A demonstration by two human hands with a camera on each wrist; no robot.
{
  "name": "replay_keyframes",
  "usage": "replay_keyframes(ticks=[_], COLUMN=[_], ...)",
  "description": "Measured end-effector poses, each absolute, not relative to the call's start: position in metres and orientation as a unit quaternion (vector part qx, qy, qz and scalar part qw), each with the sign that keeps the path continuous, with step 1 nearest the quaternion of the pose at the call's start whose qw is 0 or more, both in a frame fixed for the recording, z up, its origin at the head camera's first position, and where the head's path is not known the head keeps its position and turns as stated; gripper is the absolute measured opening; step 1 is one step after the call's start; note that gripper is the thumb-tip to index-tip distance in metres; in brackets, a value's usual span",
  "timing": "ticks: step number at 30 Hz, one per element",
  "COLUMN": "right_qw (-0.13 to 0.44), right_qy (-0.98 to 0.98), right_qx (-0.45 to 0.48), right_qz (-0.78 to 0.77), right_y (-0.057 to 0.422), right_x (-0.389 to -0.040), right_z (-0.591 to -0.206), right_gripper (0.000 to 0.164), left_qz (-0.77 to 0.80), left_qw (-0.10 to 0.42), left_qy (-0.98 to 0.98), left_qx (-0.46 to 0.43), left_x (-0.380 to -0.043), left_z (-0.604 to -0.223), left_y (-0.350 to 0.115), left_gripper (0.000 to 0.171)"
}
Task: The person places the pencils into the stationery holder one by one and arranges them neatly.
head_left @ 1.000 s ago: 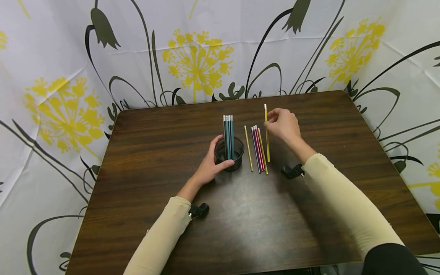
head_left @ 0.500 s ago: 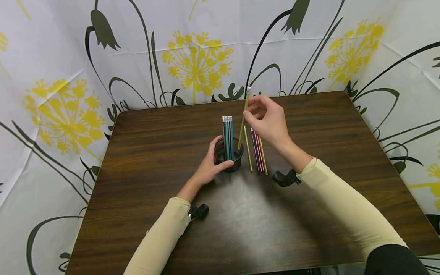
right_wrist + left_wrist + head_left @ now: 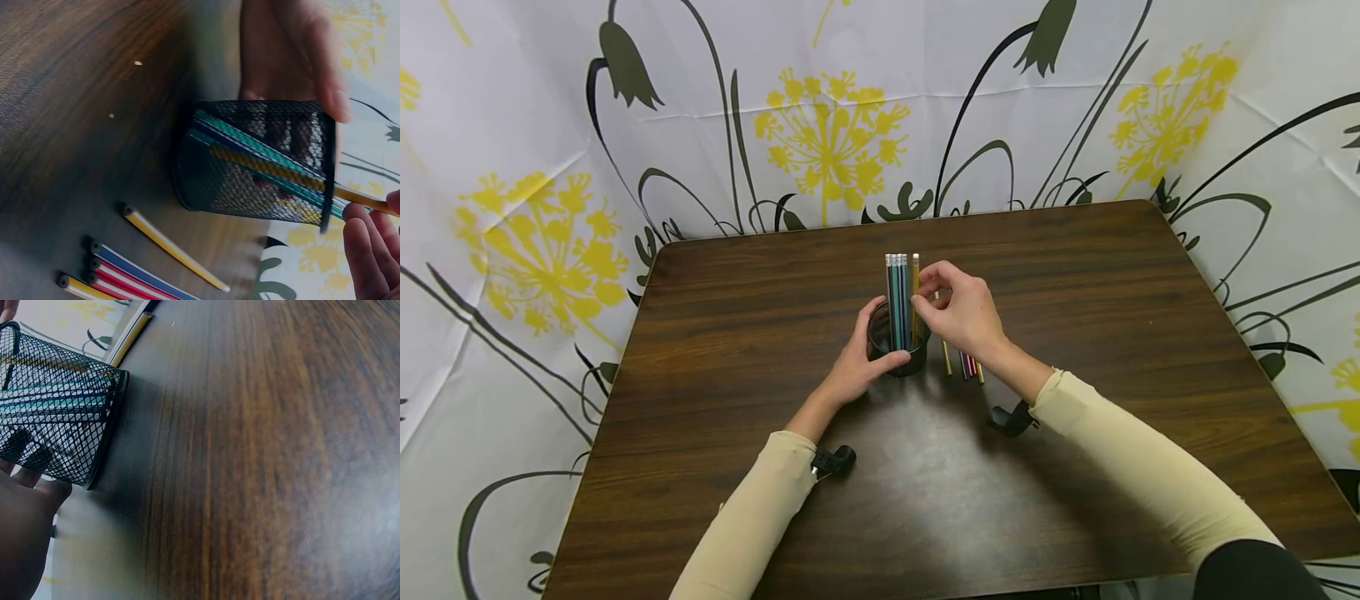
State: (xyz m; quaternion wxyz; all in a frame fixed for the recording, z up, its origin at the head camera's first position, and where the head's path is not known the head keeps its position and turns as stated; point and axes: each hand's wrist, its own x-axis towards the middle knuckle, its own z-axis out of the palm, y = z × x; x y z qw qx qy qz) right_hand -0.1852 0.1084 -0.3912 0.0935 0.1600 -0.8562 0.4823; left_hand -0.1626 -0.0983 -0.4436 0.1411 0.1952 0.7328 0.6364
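A black mesh pencil cup [image 3: 206, 175] stands upright on the table, with several teal and dark blue pencils [image 3: 897, 292] in it, eraser ends up. My left hand [image 3: 853, 364] grips the cup from its left side, thumb across the near rim. At the cup's right side, my right hand [image 3: 964, 310] pinches a yellow pencil [image 3: 915, 287] between thumb and fingers near its upper part. That pencil's lower end is inside the cup, seen through the mesh in the right wrist view, short of the bottom.
Right of the cup lie a single yellow pencil [image 3: 175, 247] and a row with a blue pencil [image 3: 134, 269], red pencils [image 3: 119, 279] and another yellow pencil [image 3: 81, 289], partly hidden by the right hand in the head view. A flowered curtain [image 3: 880, 108] hangs behind the wooden table [image 3: 737, 333].
My right hand has brought the yellow pencil left from beside the row, then down into the cup beside the teal ones. My left hand has kept its grip on the cup.
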Motion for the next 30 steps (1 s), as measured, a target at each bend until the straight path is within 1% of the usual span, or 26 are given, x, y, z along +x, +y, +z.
replay_keyframes(ticks=[7, 16, 26, 30], right_qw=[0.089, 0.086, 0.066, 0.045], right_qy=[-0.864, -0.889, -0.907, -0.91], right_qx=[0.152, 0.129, 0.092, 0.076], right_qz=[0.471, 0.431, 0.407, 0.406], right_y=[0.104, 0.102, 0.097, 0.095], right_x=[-0.184, -0.191, -0.199, -0.201], right_z=[-0.402, -0.405, -0.404, -0.402], right_gripper=[0.019, 0.019, 0.018, 0.017], left_qz=[0.636, 0.64, 0.647, 0.651], left_qw=[0.142, 0.144, 0.139, 0.14], left_qy=[0.732, 0.73, 0.722, 0.719], left_qx=[0.196, 0.192, 0.199, 0.201], left_x=[-0.161, -0.161, -0.162, -0.163], left_z=[-0.442, -0.443, -0.445, -0.446], left_y=[-0.098, -0.098, -0.098, -0.098], left_gripper=[0.085, 0.084, 0.084, 0.084])
